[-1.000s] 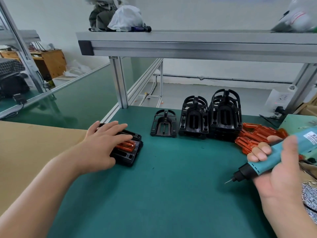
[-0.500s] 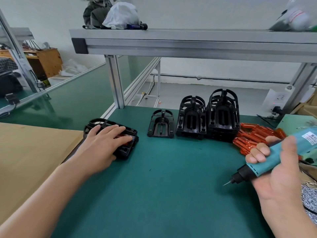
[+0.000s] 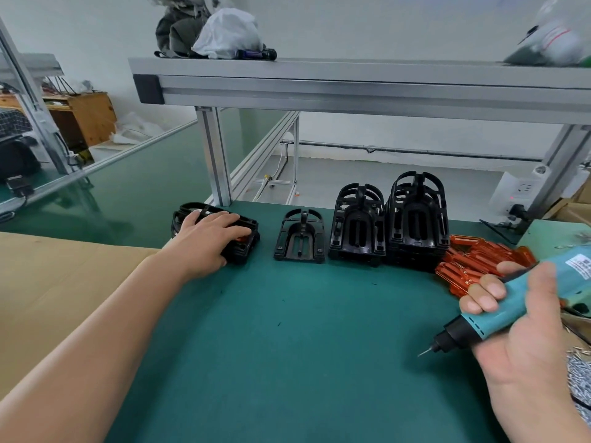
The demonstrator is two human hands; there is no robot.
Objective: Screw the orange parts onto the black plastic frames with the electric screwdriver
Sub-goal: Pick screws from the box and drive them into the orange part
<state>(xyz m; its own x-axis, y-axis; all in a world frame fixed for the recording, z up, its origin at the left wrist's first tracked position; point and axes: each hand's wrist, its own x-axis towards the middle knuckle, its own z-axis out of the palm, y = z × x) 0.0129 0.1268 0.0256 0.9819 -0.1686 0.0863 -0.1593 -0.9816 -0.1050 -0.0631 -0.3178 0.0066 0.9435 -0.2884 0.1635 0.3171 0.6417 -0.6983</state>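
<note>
My left hand (image 3: 208, 238) lies flat with straight fingers on a black plastic frame (image 3: 244, 251) at the far left of the green mat; a bit of an orange part shows under the fingertips. A single bare black frame (image 3: 300, 241) lies just to its right. Two stacks of black frames (image 3: 358, 225) (image 3: 415, 215) stand beyond that. A pile of orange parts (image 3: 479, 260) lies at the right. My right hand (image 3: 527, 340) grips the teal electric screwdriver (image 3: 499, 311) above the mat, bit pointing down and left.
A brown cardboard sheet (image 3: 48, 282) covers the table to the left. An aluminium post (image 3: 217, 155) and overhead shelf (image 3: 351, 87) stand behind the frames. A heap of small screws (image 3: 579, 378) lies at the right edge. A power socket (image 3: 518, 193) sits at the back right.
My left hand has slid the black frame with the orange part away from me, toward the back left of the mat. The right hand with the screwdriver has barely moved.
</note>
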